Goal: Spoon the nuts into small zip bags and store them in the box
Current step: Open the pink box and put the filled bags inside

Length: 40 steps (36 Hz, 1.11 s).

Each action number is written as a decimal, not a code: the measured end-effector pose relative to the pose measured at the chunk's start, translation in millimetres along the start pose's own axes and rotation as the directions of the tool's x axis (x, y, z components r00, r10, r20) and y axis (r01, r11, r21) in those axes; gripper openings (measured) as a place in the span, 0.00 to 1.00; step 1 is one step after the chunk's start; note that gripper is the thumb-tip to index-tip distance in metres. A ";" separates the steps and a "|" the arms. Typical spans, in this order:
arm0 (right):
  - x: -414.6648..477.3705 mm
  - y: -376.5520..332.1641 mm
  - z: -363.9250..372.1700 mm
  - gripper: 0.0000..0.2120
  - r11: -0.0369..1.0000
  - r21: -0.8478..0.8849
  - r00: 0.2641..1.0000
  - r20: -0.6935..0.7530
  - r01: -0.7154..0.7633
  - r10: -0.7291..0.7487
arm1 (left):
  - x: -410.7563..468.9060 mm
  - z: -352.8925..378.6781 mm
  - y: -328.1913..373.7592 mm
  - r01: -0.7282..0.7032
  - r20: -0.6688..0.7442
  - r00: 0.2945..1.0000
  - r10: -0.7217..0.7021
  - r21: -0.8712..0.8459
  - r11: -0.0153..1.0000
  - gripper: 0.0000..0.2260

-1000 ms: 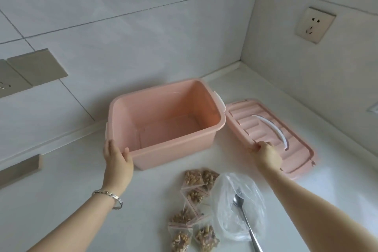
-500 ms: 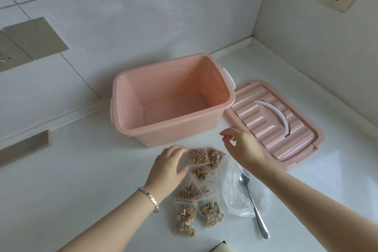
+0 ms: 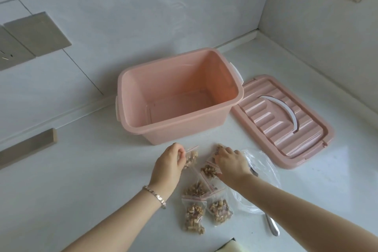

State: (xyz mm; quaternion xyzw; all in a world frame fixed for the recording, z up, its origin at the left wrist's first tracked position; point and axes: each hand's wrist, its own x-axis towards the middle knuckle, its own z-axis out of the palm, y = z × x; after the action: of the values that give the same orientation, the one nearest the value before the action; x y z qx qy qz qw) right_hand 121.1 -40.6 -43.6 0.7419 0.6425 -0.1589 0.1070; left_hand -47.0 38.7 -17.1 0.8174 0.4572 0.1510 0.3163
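Six small clear zip bags of chopped brown nuts show in the head view, clustered on the white countertop [image 3: 61,190] just in front of the open, empty pink plastic storage box [image 3: 206,132]. The left hand [image 3: 168,162] pinches one filled bag [image 3: 191,158] by its red-striped top; the right hand [image 3: 230,162] presses down on another bag [image 3: 218,147], though whether its fingers have truly closed on it I cannot tell. Three more bags [image 3: 194,222] lie nearer the camera, overlapping. Risk here: a seal not fully pressed could open as a bag lifts, spilling nuts. A careless sweep might also drag the crumpled clear plastic sack [image 3: 261,168] and the metal spoon [image 3: 272,228] lying in it. The ribbed pink lid [image 3: 319,145] waits right of the box.
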 end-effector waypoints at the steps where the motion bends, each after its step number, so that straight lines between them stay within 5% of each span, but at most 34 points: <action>1: 1.2 -1.7 2.2 0.23 0.999 -0.037 1.000 0.017 0.004 -0.004 | -3.3 -6.5 -0.9 0.002 -0.020 1.000 -0.003 -0.030 1.000 0.03; 3: 2.7 -4.0 4.1 0.26 0.996 -0.086 0.999 0.036 0.002 0.001 | -10.5 -20.5 -0.3 0.005 -0.045 0.999 -0.008 -0.060 0.998 0.04; 14: -2.1 18.6 -38.9 0.10 0.998 -0.006 0.987 -0.150 -0.060 0.059 | -13.7 -90.1 32.2 0.049 -0.131 0.986 -0.106 -0.379 0.924 0.11; 19: -15.9 15.7 -129.6 0.08 0.956 0.287 0.944 -0.328 0.066 0.034 | 26.6 -123.7 49.9 -0.020 -0.228 0.966 -0.122 -0.535 0.845 0.10; 22: -11.8 12.7 -181.4 0.05 0.906 0.352 0.870 -0.493 0.236 -0.035 | 65.9 -132.8 43.6 -0.059 -0.254 0.964 -0.083 -0.505 0.861 0.11; 26: 36.5 14.1 -216.9 0.06 0.889 0.373 0.807 -0.590 0.267 0.006 | 126.5 -116.5 17.5 0.050 -0.205 0.970 -0.133 -0.367 0.929 0.07; 32: 162.2 20.4 -190.0 0.09 0.931 0.360 0.957 -0.287 0.069 0.040 | 192.4 -78.6 -18.4 0.378 0.009 0.910 -0.414 -0.427 0.821 0.13; 40: 246.4 19.8 -134.3 0.13 0.944 0.329 0.998 -0.052 -0.010 0.029 | 233.7 -45.4 -68.4 0.431 0.076 0.902 -0.425 -0.175 0.885 0.15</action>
State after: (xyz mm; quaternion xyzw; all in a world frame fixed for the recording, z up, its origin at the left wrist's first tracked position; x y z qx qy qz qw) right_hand 184.4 231.7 -12.1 0.7599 0.6025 -0.2417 -0.0344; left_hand 9.4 279.1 -37.6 0.6655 0.6041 0.1057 0.4254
